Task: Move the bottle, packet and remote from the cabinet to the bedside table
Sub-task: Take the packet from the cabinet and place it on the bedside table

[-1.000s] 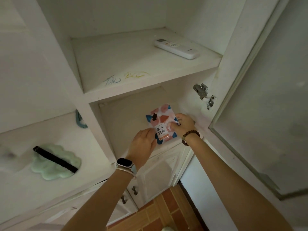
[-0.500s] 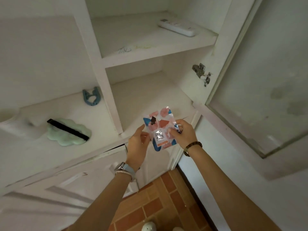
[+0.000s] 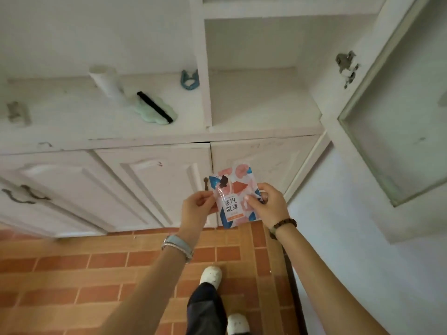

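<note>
A pink, white and blue packet point(image 3: 232, 198) with dark printed characters is held upright in front of the lower cabinet doors. My left hand point(image 3: 197, 209) pinches its left edge and my right hand point(image 3: 267, 205) pinches its right edge. A white bottle point(image 3: 107, 83) stands on the open left shelf of the white cabinet point(image 3: 263, 130). The remote is out of view.
On the left shelf also lie a pale green cloud-shaped object with a black strap point(image 3: 156, 111) and a blue clip point(image 3: 189, 79). The glass cabinet door point(image 3: 396, 122) stands open at right. Below is a red brick floor point(image 3: 72, 267) with my feet.
Both hands have drawn the packet out of the cabinet compartment and down in front of the lower doors. The view has tilted down, so the upper shelf with the remote has left the frame.
</note>
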A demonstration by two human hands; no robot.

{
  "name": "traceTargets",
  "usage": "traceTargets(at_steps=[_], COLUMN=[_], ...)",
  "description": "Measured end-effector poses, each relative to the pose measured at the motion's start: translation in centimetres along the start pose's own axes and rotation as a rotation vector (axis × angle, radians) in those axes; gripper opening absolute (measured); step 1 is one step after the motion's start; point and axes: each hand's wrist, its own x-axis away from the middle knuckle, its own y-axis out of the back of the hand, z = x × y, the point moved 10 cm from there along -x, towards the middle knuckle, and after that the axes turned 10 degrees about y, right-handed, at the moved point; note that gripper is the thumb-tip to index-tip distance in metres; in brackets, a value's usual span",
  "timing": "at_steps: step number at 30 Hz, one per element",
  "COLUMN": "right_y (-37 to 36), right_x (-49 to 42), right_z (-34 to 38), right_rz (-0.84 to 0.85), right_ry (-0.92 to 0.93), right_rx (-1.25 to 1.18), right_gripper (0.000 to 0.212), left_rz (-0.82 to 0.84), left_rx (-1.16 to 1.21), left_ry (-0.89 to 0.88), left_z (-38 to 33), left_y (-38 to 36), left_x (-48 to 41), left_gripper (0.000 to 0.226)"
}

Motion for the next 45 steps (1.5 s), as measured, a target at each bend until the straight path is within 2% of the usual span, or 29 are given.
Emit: traceTargets(at_steps=[5,8,17,19,28,35,40,45], right_y=[-4.9,-8.7,-22.0,-25.1,-37.8,-46.1,-51.2,-56.1], right_x=[4.1,6.0,13.9,16.4,34.0,49.5,60.2,69.0], right_z=[0.1,1.1,8.4,9.9,16.7,21.3,23.7,25.0], right_rz=[0.193,0.312,0.652,0.71,0.976,1.168,1.338,1.491], right_ry=[0.03,0.048,0.187,0.224,0.361,0.486,0.549,0.62], right_rx=[0.023,0.036,0.053,0.07,0.067,0.074,0.067,0.077], right_gripper=[0.021,0.031,0.028,0.028,0.024,0.02,0.016,0.013], left_rz=[-0.145,-0.246,-0.579,-0.639,-0.88,-1.03,-1.104,-1.285], left_rx=[0.094,0.159,0.325,0.371,0.515,0.63,0.725,0.769], left_ry=[0.021,0.024,-0.015,-0.015,-0.049,-0.051,-0.051,-0.015], left_z=[4.4,6.5,11.2,12.9,21.6,29.6,34.9,39.5], left_y=[5.4,9.7,23.0,26.0,39.1,48.4,52.4,55.1], left_x=[5.6,8.6,19.3,22.1,38.0,51.6,60.2,67.5], left_gripper=[0.008,0.007,0.012,0.008,0.005,0.021,0.028,0.032])
